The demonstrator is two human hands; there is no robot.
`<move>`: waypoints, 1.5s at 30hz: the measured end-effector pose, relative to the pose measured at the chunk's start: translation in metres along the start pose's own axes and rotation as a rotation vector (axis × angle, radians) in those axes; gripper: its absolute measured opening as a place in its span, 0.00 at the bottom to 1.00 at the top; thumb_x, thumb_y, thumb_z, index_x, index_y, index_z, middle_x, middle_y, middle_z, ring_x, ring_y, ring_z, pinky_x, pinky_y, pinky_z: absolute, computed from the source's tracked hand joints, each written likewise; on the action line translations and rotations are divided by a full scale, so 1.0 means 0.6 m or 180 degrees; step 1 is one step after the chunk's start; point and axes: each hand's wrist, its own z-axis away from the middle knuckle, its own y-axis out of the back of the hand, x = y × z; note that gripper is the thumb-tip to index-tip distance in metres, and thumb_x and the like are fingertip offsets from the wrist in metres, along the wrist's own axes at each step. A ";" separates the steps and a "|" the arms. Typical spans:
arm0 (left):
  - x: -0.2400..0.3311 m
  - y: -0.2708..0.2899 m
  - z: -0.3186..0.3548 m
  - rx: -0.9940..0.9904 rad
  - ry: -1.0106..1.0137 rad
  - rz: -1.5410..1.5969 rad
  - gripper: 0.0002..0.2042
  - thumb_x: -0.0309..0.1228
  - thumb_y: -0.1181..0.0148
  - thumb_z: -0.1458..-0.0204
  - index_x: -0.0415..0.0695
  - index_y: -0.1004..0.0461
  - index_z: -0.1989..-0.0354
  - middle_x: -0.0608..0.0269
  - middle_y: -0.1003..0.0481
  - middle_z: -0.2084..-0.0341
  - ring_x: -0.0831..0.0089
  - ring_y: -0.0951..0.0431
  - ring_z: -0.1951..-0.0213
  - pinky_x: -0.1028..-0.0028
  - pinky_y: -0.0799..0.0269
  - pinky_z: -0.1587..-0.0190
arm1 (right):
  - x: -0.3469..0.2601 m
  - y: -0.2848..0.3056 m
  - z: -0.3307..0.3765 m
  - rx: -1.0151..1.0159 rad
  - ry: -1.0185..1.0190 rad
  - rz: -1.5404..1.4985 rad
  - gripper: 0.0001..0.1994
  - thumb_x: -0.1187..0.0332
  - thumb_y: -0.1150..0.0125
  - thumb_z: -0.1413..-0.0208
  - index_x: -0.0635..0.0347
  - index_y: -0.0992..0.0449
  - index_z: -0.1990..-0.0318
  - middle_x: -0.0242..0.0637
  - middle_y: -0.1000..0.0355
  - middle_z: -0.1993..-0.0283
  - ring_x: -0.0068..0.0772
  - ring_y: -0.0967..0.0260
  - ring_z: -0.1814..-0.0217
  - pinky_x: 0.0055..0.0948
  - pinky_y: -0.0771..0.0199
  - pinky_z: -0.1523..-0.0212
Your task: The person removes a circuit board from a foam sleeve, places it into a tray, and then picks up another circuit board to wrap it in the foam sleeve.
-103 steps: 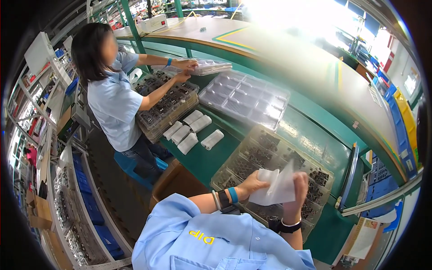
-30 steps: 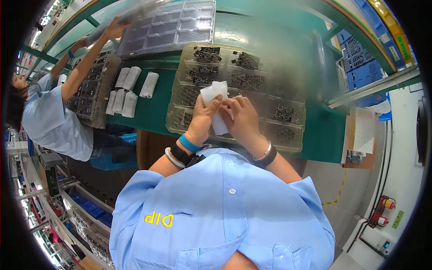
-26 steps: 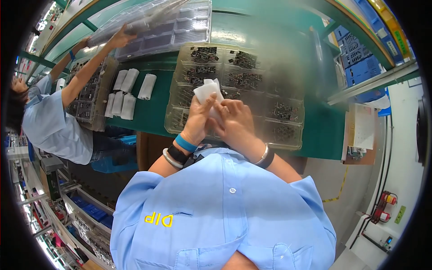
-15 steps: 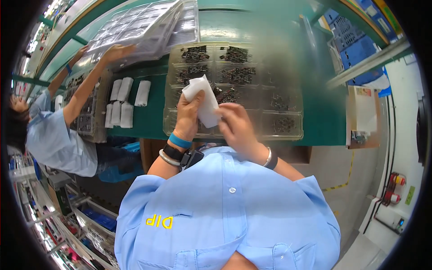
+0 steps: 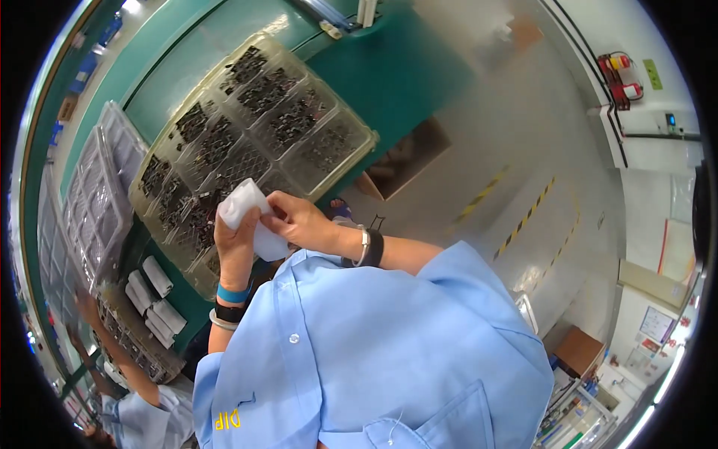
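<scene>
Left hand (image 5: 235, 245) grips the folded white wrap (image 5: 245, 202), probably to stop it springing open, right hand (image 5: 305, 223) pinches its side, all above my clear compartmented parts tray (image 5: 347, 162).

Exposure fair, mid-bright, slightly murky. Lamp strip (image 5: 658, 396) burns out at lower right. Glare patch on the surface (image 5: 381, 67) beyond the tray (image 5: 365, 140); softer sheen on the floor (image 5: 523, 277). Clear lids (image 5: 93, 202) at the surface's left end throw pale reflections. White sheet (image 5: 243, 200) near blown out, fold detail thin. Shirt (image 5: 374, 314) evenly lit, soft shading. Box (image 5: 404, 157) under the surface edge dark inside. Hazy smear over the surface's right end; carton (image 5: 525, 34) past it blurred. Co-worker's arm (image 5: 123, 359) dim, soft. Heavy fisheye: edges bow, corners black.
</scene>
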 end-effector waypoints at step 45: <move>-0.130 0.186 -0.014 0.0950 -0.0795 -0.2988 0.16 0.29 0.38 0.51 0.42 0.27 0.53 0.50 0.32 0.50 0.52 0.32 0.47 0.61 0.36 0.44 | 0.036 -0.095 -0.211 -0.0941 0.1971 0.4284 0.14 0.67 0.39 0.53 0.51 0.25 0.57 0.32 0.31 0.58 0.37 0.33 0.54 0.36 0.34 0.55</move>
